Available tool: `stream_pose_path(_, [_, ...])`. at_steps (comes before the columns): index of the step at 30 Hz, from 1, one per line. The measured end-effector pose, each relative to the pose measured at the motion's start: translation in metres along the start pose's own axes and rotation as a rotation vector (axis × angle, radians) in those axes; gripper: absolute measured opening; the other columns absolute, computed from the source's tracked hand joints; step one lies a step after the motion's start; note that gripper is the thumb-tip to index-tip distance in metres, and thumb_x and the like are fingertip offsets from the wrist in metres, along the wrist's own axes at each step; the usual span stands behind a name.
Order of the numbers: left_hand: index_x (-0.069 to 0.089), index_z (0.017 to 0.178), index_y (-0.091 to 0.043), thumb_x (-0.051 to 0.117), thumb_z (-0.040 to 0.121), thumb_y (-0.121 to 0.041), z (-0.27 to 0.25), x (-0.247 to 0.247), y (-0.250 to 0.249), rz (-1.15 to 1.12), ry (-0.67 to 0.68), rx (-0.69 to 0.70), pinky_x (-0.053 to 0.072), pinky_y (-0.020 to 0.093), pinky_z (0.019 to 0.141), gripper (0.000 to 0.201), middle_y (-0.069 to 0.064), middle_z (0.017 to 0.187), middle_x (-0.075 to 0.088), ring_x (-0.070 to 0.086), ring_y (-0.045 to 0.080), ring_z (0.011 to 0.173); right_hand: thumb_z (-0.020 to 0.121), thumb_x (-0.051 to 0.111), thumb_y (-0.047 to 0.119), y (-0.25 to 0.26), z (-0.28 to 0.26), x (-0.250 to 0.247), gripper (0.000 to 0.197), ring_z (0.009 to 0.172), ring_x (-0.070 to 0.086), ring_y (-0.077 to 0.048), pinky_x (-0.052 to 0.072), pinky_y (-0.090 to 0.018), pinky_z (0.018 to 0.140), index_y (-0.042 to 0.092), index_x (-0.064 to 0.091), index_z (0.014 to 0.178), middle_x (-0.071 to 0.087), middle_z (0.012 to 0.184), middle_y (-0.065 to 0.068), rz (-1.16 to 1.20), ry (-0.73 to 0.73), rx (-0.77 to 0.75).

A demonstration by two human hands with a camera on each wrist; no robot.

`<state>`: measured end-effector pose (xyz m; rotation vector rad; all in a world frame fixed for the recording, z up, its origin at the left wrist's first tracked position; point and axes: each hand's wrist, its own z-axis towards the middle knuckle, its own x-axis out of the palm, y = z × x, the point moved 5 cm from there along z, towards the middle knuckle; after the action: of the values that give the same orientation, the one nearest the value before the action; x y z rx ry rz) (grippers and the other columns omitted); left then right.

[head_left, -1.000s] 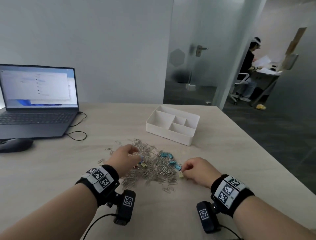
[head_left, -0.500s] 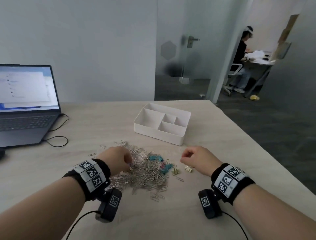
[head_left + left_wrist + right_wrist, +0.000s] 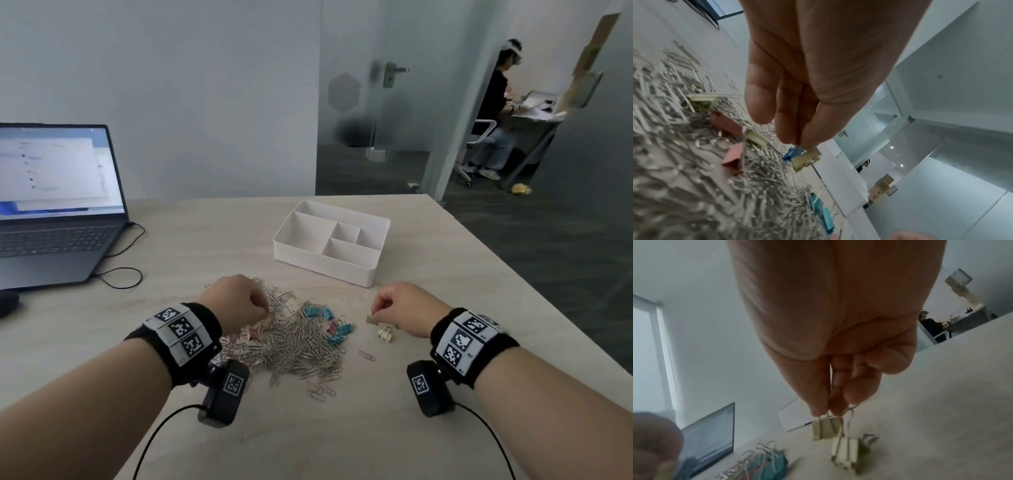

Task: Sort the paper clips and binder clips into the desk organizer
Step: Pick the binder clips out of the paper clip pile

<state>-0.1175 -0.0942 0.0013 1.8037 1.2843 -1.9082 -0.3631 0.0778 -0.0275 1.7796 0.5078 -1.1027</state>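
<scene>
My right hand pinches two yellow binder clips by their wire handles, lifted clear for transfer. My left hand pinches one yellow clip above the paper clip pile. The organizer sits beyond, nothing visible inside.

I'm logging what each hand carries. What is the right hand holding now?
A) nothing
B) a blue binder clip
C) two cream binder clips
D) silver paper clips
C: the right hand pinches the wire handles of two cream binder clips, which dangle below its fingertips.
</scene>
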Motion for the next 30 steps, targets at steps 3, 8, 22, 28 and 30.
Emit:
stream_pose_path(3, [0.075, 0.077, -0.027, 0.068, 0.084, -0.019, -0.001, -0.001, -0.01, -0.142, -0.016, 0.013, 0.057, 0.026, 0.047, 0.012, -0.005, 0.068, 0.073, 0.068, 0.01, 0.048, 0.084, 0.066, 0.025, 0.003, 0.001, -0.006, 0.005, 0.083, 0.064, -0.011, 0.054, -0.031, 0.078, 0.025, 0.071, 0.085, 0.068, 0.09, 0.01, -0.101, -0.113, -0.024])
stream_pose_path(8, [0.076, 0.078, -0.026, 0.071, 0.082, -0.021, -0.002, 0.013, -0.024, -0.345, -0.007, -0.003, 0.063, 0.044, 0.059, 0.008, 0.001, 0.07, 0.074, 0.072, 0.022, 0.058, 0.092, 0.061, 0.029, 0.039, 0.004, 0.01, 0.022, 0.099, 0.061, -0.007, 0.049, -0.028, 0.091, 0.029, 0.071, 0.112, 0.067, 0.111, 0.014, -0.097, -0.054, -0.212])
stream_pose_path(22, [0.076, 0.081, -0.02, 0.072, 0.08, -0.016, 0.0, 0.054, -0.075, -0.46, 0.125, 0.09, 0.063, 0.037, 0.062, 0.005, 0.002, 0.075, 0.075, 0.074, 0.02, 0.072, 0.086, 0.072, 0.018, -0.004, -0.003, -0.024, 0.001, 0.069, 0.06, -0.007, 0.047, -0.023, 0.067, 0.019, 0.073, 0.086, 0.071, 0.081, 0.005, 0.272, -0.152, -0.028])
stream_pose_path(28, [0.076, 0.083, -0.022, 0.071, 0.081, -0.021, -0.001, 0.091, -0.12, -0.308, 0.27, 0.2, 0.062, 0.028, 0.059, 0.006, -0.003, 0.072, 0.074, 0.068, 0.011, 0.062, 0.084, 0.072, 0.013, -0.057, -0.013, -0.023, 0.004, 0.061, 0.058, -0.015, 0.05, -0.028, 0.062, 0.017, 0.072, 0.085, 0.074, 0.084, -0.005, 0.224, -0.128, 0.175])
stream_pose_path(30, [0.075, 0.085, -0.021, 0.069, 0.081, -0.019, -0.003, 0.104, -0.129, -0.284, 0.317, 0.213, 0.063, 0.031, 0.059, 0.007, -0.001, 0.074, 0.074, 0.067, 0.013, 0.063, 0.083, 0.072, 0.011, -0.061, -0.014, -0.019, 0.007, 0.059, 0.057, -0.017, 0.05, -0.029, 0.061, 0.018, 0.071, 0.082, 0.074, 0.084, -0.007, 0.231, -0.123, 0.181])
